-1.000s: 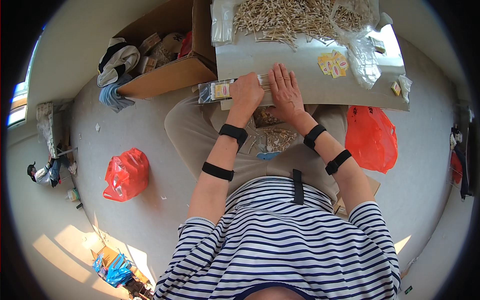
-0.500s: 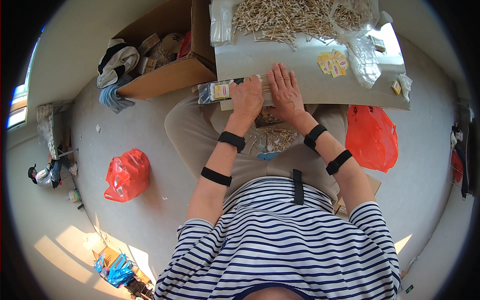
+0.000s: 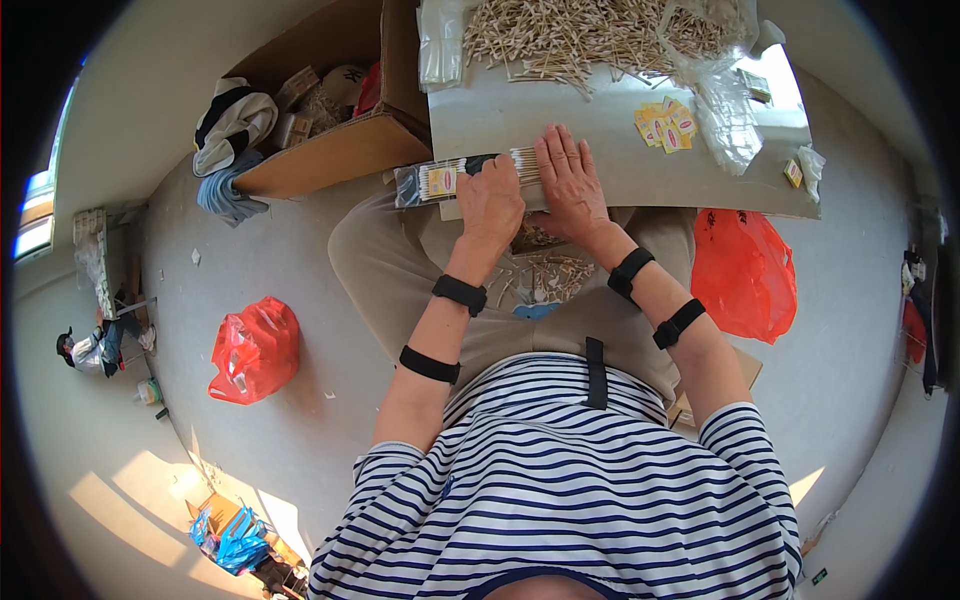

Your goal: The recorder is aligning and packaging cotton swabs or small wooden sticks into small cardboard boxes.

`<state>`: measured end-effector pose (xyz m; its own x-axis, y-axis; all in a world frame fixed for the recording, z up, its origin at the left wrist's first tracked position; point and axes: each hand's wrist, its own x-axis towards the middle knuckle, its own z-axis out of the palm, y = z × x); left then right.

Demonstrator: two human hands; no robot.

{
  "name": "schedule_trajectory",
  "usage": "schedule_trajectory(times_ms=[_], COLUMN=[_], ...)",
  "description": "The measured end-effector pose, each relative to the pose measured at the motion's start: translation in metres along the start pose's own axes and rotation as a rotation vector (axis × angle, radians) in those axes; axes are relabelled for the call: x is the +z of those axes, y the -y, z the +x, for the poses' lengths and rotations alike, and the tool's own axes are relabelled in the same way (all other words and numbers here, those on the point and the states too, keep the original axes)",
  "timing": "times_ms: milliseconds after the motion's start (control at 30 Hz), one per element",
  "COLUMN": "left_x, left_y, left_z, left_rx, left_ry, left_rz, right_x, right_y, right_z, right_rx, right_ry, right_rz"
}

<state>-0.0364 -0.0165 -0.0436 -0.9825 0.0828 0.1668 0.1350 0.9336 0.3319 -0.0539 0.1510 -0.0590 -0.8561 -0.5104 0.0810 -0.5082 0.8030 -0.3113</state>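
Along the near edge of the metal-topped table (image 3: pixel 500 105), a row of cotton swabs (image 3: pixel 525 165) lies between and under my hands. To its left is a clear packet (image 3: pixel 408 187) of cotton swabs with a yellow card (image 3: pixel 441 181) inside. My left hand (image 3: pixel 490 200) is closed over the row, right beside the packet. Its fingers are curled down and the fingertips are hidden, so what they grip does not show. A dark piece (image 3: pixel 480 164) peeks out by its knuckles. My right hand (image 3: pixel 572 190) lies flat with fingers outstretched over the row's right end.
Loose cotton swabs (image 3: pixel 590 40) are heaped at the back, near yellow cards (image 3: pixel 666 127) and clear plastic bags (image 3: pixel 728 125). An open cardboard box (image 3: pixel 335 155) stands left. Red bags (image 3: pixel 255 350) rest on the floor either side. Another person (image 3: pixel 90 350) is far left.
My left hand has shifted slightly left, and a little more of the swab row shows between my hands. My right hand is nearly still.
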Motion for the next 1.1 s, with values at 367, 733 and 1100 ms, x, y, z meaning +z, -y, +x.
schedule_trajectory(times_ms=[367, 733, 1100], left_x=[0.003, 0.002, -0.009], left_y=[-0.006, -0.015, -0.011], left_z=[0.007, 0.012, -0.041], left_rx=[-0.094, -0.321, 0.013], left_ry=[0.023, 0.109, 0.140], left_rz=[0.017, -0.061, 0.145], right_x=[0.001, 0.003, 0.004], right_y=[0.001, 0.001, 0.003], right_z=[0.000, 0.000, 0.001], right_rx=[-0.008, -0.005, 0.023], right_ry=[-0.027, -0.027, -0.028], right_rz=[0.022, -0.006, -0.036])
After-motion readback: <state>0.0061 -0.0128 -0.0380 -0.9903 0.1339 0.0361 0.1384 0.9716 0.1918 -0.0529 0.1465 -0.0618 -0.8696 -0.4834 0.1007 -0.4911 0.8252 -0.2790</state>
